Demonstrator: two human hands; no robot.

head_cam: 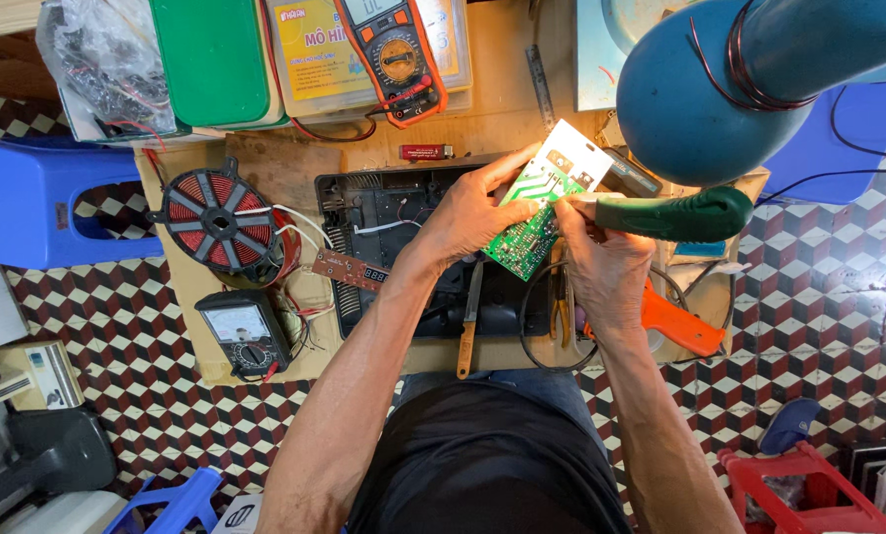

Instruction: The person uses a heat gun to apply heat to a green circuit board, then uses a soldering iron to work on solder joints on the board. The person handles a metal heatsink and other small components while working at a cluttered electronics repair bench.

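Observation:
My left hand [467,213] grips a green circuit board [537,203], holding it tilted above an open black appliance casing [364,213]. My right hand [601,262] holds a green-handled tool [675,215] with its tip touching the board's edge. A small brown display board [349,269] lies on the casing's left side, joined to it by wires. The tool's tip is hidden between my fingers and the board.
A red copper coil disc [215,218] and an analog meter [243,334] lie on the wooden board at left. An orange multimeter [393,54] rests at the back. A blue lamp head [705,89] hangs top right. An orange tool [675,321], pliers [561,311], blue stools and tiled floor surround.

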